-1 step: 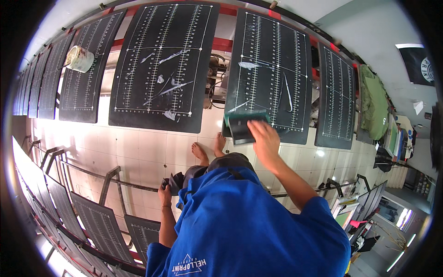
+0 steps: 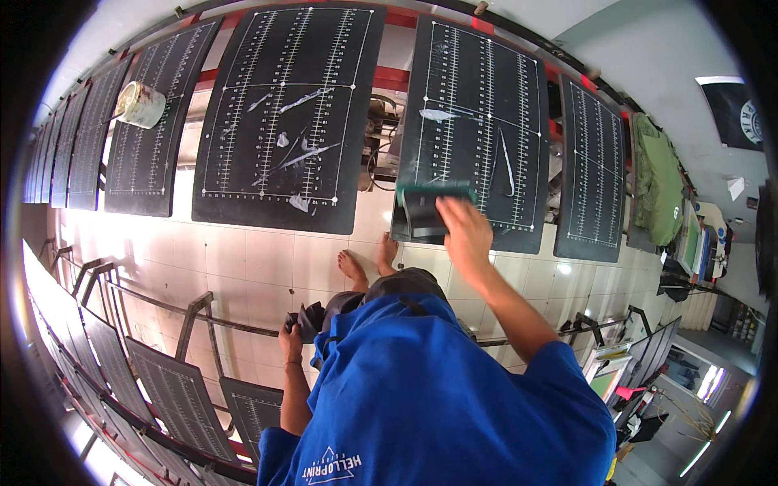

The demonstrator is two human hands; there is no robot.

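My right hand (image 2: 468, 233) is closed on a wide black squeegee (image 2: 421, 214) with a green blade edge. The squeegee rests at the near left end of a black printing board (image 2: 519, 89) ruled with white scales, its green edge facing away from me. Whitish smears (image 2: 438, 115) and streaks mark this board. Down by my left thigh, my left hand (image 2: 289, 343) grips a crumpled black cloth (image 2: 309, 321), its fingers partly hidden. To the left lies a second black board (image 2: 243, 138), carrying similar pale streaks and flakes.
A stained white bucket (image 2: 143, 106) stands on a board further left. More ruled boards (image 2: 596, 170) continue to the right, where a green garment (image 2: 655, 178) is draped. Behind me runs another rack of boards (image 2: 174, 389) with a metal rail (image 2: 243, 326). My bare feet (image 2: 351, 267) are on tiled floor.
My right hand has pushed the squeegee a little further away from me along the board. My left hand and the black cloth have hardly moved.
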